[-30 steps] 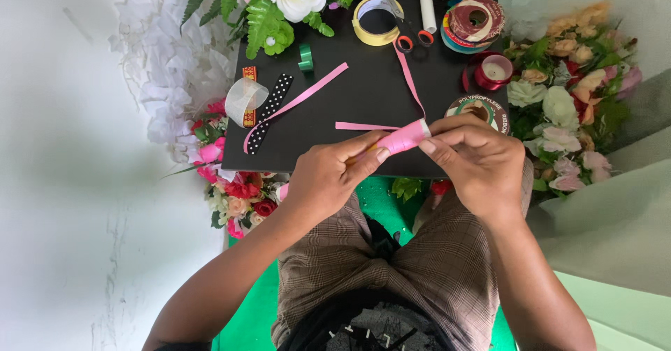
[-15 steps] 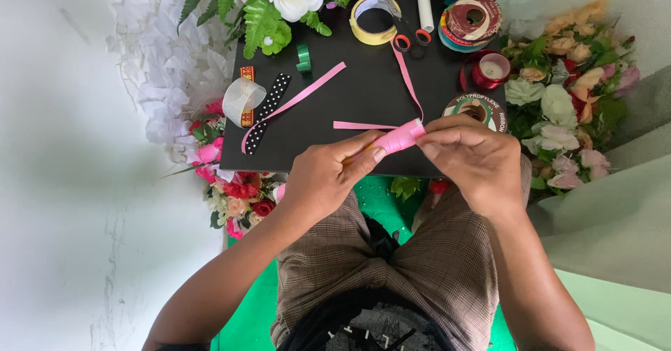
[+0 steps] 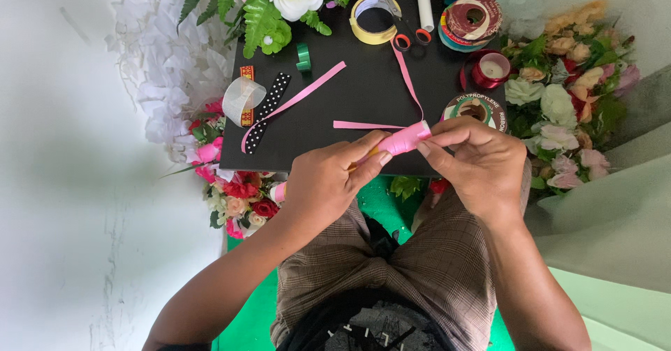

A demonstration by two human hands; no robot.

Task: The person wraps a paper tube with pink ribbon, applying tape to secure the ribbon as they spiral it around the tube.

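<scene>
My left hand (image 3: 332, 183) and my right hand (image 3: 475, 166) meet at the front edge of a black board (image 3: 363, 92). Between their fingertips they pinch a small stick wound in pink ribbon (image 3: 405, 140). The ribbon's loose end (image 3: 409, 78) runs up across the board toward red-handled scissors (image 3: 405, 33); a short tail lies flat to the left. Another pink ribbon strip (image 3: 297, 99) lies diagonally on the board's left half, beside a black dotted ribbon (image 3: 269, 103).
On the board's far side are a yellow tape roll (image 3: 374, 19), a white tube (image 3: 423, 1), stacked ribbon spools (image 3: 472, 19), a red candle cup (image 3: 491, 69) and a green ribbon spool (image 3: 474, 106). Artificial flowers (image 3: 566, 92) crowd both sides and the top left.
Both hands stay at the board's edge holding the pink-wrapped stick; the fingers have shifted slightly along it. Nothing else has moved.
</scene>
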